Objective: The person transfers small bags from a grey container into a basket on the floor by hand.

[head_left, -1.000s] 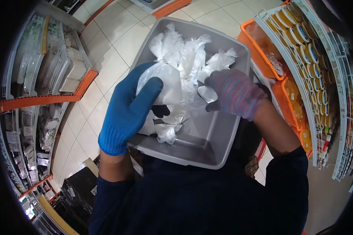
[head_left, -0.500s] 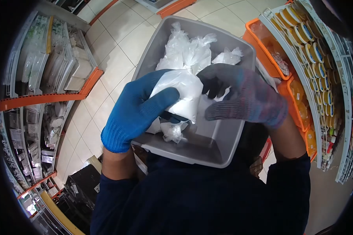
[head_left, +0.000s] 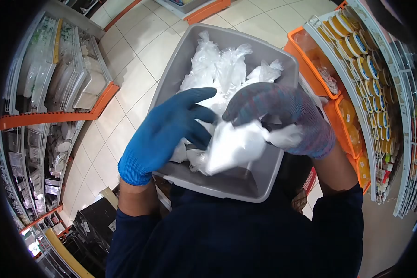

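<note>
My right hand [head_left: 282, 116], in a grey and purple knit glove, grips a tied plastic bag of white powder [head_left: 238, 147] near its gathered neck. The bag is tilted and smeared by motion over the near part of a grey plastic bin [head_left: 259, 187]. Just left of it, my left hand [head_left: 176, 127] in a blue glove has its fingers spread apart, fingertips close to the bag's edge. Several similar white bags [head_left: 217, 69] lie heaped in the bin's far half. Another small bag [head_left: 198, 160] sits below my left fingers, partly hidden.
Shelves with clear plastic packs [head_left: 46, 69] stand on the left above an orange edge. At right are orange crates [head_left: 310, 60] and a rack of yellow-edged round rolls [head_left: 366, 65]. Pale floor tiles [head_left: 134, 78] surround the bin, and a black box [head_left: 97, 217] is at lower left.
The white bag has swung from my left hand toward the right and nearer my body, now held by my right hand. My left fingers have let go and spread.
</note>
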A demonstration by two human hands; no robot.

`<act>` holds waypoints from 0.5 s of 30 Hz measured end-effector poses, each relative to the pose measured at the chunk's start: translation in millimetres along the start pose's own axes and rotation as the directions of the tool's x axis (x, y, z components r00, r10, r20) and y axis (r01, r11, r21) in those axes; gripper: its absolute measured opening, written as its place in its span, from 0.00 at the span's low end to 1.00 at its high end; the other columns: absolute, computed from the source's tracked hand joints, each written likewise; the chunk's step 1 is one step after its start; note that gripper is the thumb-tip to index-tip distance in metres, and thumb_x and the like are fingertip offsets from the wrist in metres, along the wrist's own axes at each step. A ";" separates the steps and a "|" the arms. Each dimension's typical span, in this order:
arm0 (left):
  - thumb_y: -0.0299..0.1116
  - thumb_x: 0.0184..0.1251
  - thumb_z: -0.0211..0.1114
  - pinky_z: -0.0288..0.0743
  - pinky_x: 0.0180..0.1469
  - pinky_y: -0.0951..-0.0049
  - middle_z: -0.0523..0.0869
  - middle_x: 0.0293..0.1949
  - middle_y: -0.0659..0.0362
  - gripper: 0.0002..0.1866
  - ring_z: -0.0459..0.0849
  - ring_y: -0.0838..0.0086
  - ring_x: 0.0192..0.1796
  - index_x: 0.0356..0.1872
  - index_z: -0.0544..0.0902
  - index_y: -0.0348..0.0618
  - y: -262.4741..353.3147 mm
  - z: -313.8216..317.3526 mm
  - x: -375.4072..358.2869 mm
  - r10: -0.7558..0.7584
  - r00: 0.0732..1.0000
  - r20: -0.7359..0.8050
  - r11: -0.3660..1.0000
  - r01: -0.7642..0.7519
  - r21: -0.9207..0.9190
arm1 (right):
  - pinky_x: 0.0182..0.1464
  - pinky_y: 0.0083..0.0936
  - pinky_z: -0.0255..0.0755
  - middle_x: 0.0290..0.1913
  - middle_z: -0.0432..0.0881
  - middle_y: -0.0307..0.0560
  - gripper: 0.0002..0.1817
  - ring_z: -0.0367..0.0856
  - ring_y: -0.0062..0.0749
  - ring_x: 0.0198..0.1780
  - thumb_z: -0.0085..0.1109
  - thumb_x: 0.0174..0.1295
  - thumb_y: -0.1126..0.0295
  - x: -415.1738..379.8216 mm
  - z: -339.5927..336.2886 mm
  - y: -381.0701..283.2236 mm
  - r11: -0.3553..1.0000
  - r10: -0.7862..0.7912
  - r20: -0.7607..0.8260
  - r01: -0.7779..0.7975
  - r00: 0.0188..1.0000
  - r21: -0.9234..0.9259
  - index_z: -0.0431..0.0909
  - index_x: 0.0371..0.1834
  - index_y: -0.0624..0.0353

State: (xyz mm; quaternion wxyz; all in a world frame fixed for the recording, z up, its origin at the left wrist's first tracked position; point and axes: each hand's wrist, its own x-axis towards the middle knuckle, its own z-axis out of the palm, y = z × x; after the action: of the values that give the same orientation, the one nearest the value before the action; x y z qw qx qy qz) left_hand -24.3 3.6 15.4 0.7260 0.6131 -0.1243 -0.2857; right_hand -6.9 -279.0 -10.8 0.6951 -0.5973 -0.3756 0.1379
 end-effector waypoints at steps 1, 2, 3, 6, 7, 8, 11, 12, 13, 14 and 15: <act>0.46 0.79 0.63 0.82 0.52 0.69 0.87 0.50 0.52 0.34 0.89 0.69 0.46 0.74 0.70 0.29 3.2 0.6 -0.9 0.004 1.000 -0.002 1.000 -0.004 -0.001 | 0.65 0.38 0.77 0.54 0.86 0.54 0.20 0.84 0.42 0.59 0.73 0.64 0.61 2.0 2.1 1.7 0.993 -0.056 0.035 0.052 0.998 0.108 0.84 0.52 0.64; 0.39 0.73 0.69 0.82 0.52 0.69 0.88 0.51 0.52 0.35 0.89 0.70 0.46 0.75 0.70 0.30 6.4 1.6 -1.2 -0.041 0.998 0.043 0.990 0.035 0.135 | 0.66 0.40 0.76 0.55 0.85 0.54 0.19 0.84 0.44 0.61 0.73 0.64 0.61 3.4 5.0 3.4 0.983 -0.063 0.023 0.058 0.998 0.176 0.84 0.52 0.64; 0.35 0.70 0.72 0.82 0.52 0.70 0.88 0.51 0.52 0.36 0.89 0.71 0.46 0.75 0.70 0.30 6.6 2.5 -0.5 -0.063 0.996 0.066 0.979 0.049 0.200 | 0.66 0.40 0.76 0.56 0.85 0.55 0.20 0.84 0.44 0.61 0.72 0.65 0.60 3.5 7.5 2.5 0.972 -0.042 0.005 0.040 0.999 0.233 0.84 0.51 0.64; 0.27 0.63 0.79 0.84 0.49 0.72 0.90 0.49 0.52 0.37 0.89 0.73 0.46 0.73 0.73 0.32 5.6 4.0 -0.7 -0.068 0.996 0.059 0.971 0.053 0.232 | 0.67 0.39 0.76 0.57 0.83 0.57 0.22 0.82 0.44 0.63 0.72 0.66 0.56 3.8 14.0 12.3 0.989 -0.034 0.003 0.034 0.999 0.144 0.84 0.51 0.64; 0.25 0.60 0.80 0.84 0.47 0.73 0.91 0.49 0.52 0.38 0.89 0.74 0.46 0.72 0.75 0.32 5.0 3.5 -2.0 -0.065 0.997 0.041 0.975 0.055 0.215 | 0.67 0.39 0.76 0.58 0.83 0.57 0.22 0.82 0.44 0.63 0.72 0.66 0.55 4.5 16.5 14.5 0.995 -0.038 0.010 0.037 0.999 0.097 0.84 0.51 0.64; 0.24 0.61 0.80 0.85 0.45 0.74 0.92 0.44 0.53 0.30 0.90 0.75 0.44 0.65 0.81 0.31 9.0 2.7 -1.9 -0.085 0.996 -0.016 0.947 0.086 0.309 | 0.66 0.37 0.76 0.58 0.82 0.56 0.21 0.82 0.43 0.64 0.71 0.66 0.57 4.2 21.7 12.5 0.971 0.011 -0.102 0.014 0.995 0.239 0.84 0.51 0.64; 0.23 0.63 0.78 0.84 0.44 0.76 0.92 0.39 0.56 0.19 0.90 0.76 0.40 0.54 0.87 0.30 7.8 0.2 -3.4 -0.085 0.988 -0.127 0.978 0.107 0.178 | 0.66 0.33 0.77 0.58 0.82 0.53 0.15 0.83 0.38 0.62 0.70 0.68 0.63 6.4 27.4 4.7 0.894 0.087 -0.262 0.041 0.961 0.447 0.83 0.50 0.61; 0.15 0.61 0.73 0.86 0.42 0.74 0.90 0.33 0.53 0.08 0.91 0.70 0.37 0.41 0.88 0.27 9.3 3.1 -4.1 -0.062 0.987 -0.150 0.989 0.082 0.127 | 0.64 0.33 0.79 0.57 0.82 0.53 0.15 0.84 0.38 0.60 0.69 0.69 0.64 3.7 20.0 9.8 0.941 0.062 -0.213 0.013 0.975 0.337 0.82 0.52 0.62; 0.15 0.61 0.73 0.86 0.42 0.74 0.90 0.33 0.53 0.08 0.91 0.70 0.37 0.41 0.88 0.27 9.1 5.2 -4.1 -0.070 0.986 -0.150 0.988 0.089 0.123 | 0.62 0.33 0.80 0.57 0.83 0.54 0.15 0.84 0.38 0.59 0.68 0.69 0.66 2.0 19.8 12.6 0.963 0.045 -0.187 0.007 0.981 0.268 0.82 0.53 0.62; 0.16 0.61 0.73 0.86 0.42 0.73 0.90 0.33 0.53 0.07 0.91 0.70 0.36 0.40 0.88 0.27 8.4 6.9 -3.2 -0.087 0.985 -0.152 0.981 0.111 0.156 | 0.61 0.33 0.81 0.56 0.83 0.54 0.15 0.85 0.37 0.57 0.67 0.70 0.67 1.9 20.1 14.0 0.980 0.028 -0.161 0.005 0.987 0.198 0.81 0.55 0.63; 0.16 0.62 0.72 0.86 0.41 0.73 0.90 0.32 0.53 0.06 0.91 0.71 0.36 0.40 0.87 0.27 7.7 8.5 -2.0 -0.105 0.983 -0.153 0.973 0.133 0.189 | 0.59 0.33 0.83 0.56 0.83 0.54 0.15 0.86 0.37 0.55 0.67 0.70 0.69 3.4 21.0 14.2 0.992 0.010 -0.135 0.007 0.991 0.126 0.81 0.56 0.64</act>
State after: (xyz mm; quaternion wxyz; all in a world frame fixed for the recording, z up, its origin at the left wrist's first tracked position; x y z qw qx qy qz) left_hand -28.4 -1.5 25.0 0.6498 0.7075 -0.0629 -0.2706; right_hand -15.3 -258.1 -22.7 0.7552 -0.5604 -0.3177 0.1212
